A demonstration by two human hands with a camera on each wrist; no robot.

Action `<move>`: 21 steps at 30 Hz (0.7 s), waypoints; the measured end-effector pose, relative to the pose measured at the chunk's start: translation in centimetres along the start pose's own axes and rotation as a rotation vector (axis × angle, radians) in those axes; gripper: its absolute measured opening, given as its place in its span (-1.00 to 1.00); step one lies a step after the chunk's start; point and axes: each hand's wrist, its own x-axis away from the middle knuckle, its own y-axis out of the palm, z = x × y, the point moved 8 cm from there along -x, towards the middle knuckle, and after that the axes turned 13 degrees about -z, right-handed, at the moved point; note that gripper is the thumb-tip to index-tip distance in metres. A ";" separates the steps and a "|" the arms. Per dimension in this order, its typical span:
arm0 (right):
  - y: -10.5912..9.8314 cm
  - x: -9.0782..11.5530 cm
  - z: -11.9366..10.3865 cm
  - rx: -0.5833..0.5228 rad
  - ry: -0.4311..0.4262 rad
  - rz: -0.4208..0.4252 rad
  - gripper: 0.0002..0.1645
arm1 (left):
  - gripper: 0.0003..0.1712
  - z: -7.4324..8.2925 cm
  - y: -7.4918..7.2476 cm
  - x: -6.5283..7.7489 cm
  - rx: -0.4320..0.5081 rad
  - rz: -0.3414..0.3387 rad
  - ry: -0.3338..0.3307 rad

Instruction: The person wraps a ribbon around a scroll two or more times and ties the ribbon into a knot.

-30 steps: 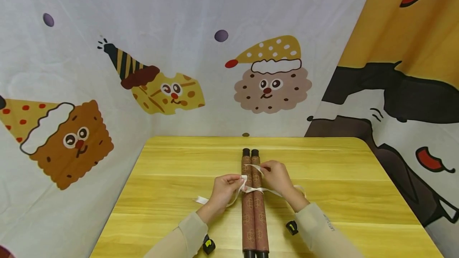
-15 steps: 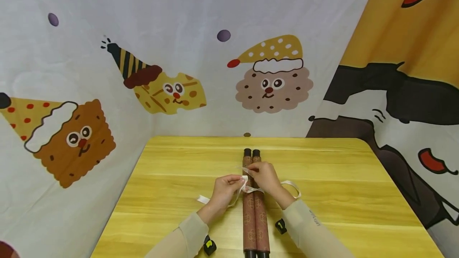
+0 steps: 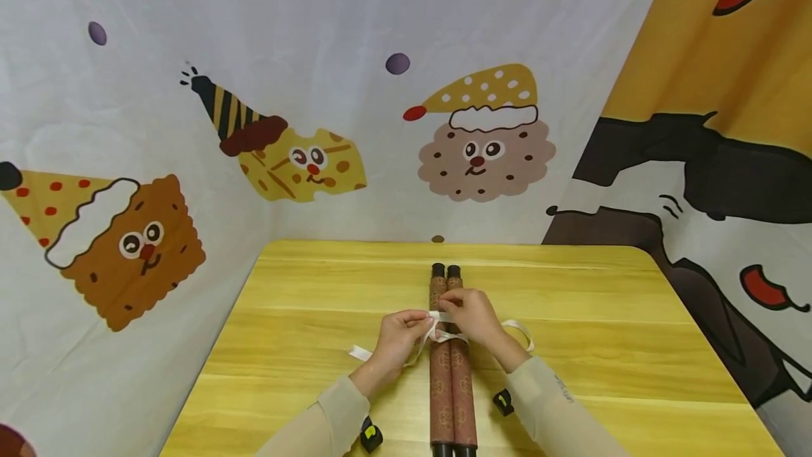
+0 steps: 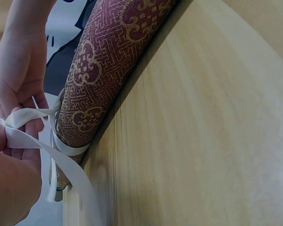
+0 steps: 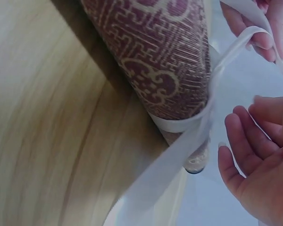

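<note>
Two rolled scrolls [image 3: 442, 386] in brown-red patterned fabric with black end knobs lie side by side, pointing away from me. A white ribbon [image 5: 172, 125] runs round them, crossing itself near their far end. My left hand [image 3: 398, 337] pinches a folded loop of this ribbon between thumb and fingers at the scrolls' left side; in the left wrist view a tail [image 4: 78, 176] trails down from the pinch. Reaching over the scrolls, my right hand [image 3: 474, 316] has its thumb and index finger together, with ribbon running to it from the left hand. Its exact pinch point is hidden.
Two small black buckle-like pieces lie on the wooden table [image 3: 304, 295], one by the left sleeve [image 3: 371, 436] and one by the right sleeve [image 3: 503, 402]. A ribbon curl [image 3: 520, 333] rests right of the scrolls. A cartoon-print cloth [image 3: 330, 34] hangs behind the table.
My right hand has moved left across the scrolls with the ribbon, then slightly down, bringing the strip beside the left fingertips. The left hand keeps its pinch in place.
</note>
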 end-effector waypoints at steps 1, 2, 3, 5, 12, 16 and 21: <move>-0.1 0.1 -0.1 -0.012 0.000 -0.001 -0.83 | -0.71 0.1 0.0 0.0 -0.004 0.001 0.003; -0.2 0.2 -0.1 -0.021 0.000 -0.002 -0.81 | -0.73 0.1 0.0 -0.1 -0.004 0.002 0.003; -0.3 0.3 -0.1 -0.036 -0.001 -0.007 -0.79 | -0.74 0.2 0.1 -0.1 -0.007 -0.004 -0.001; -0.4 0.6 -0.3 -0.072 -0.011 -0.015 -0.74 | -0.75 0.3 0.2 -0.2 -0.002 -0.018 -0.003; 0.1 1.5 -0.8 -0.185 -0.039 -0.091 -0.68 | -0.70 0.3 0.2 -0.3 0.001 -0.045 0.017; 0.5 1.7 -1.0 -0.197 -0.056 -0.130 -0.67 | -0.68 0.5 0.4 -0.3 -0.035 -0.044 0.031; 0.6 1.9 -1.4 -0.174 -0.096 -0.130 -0.79 | -0.65 0.7 0.8 -0.4 -0.036 -0.059 0.044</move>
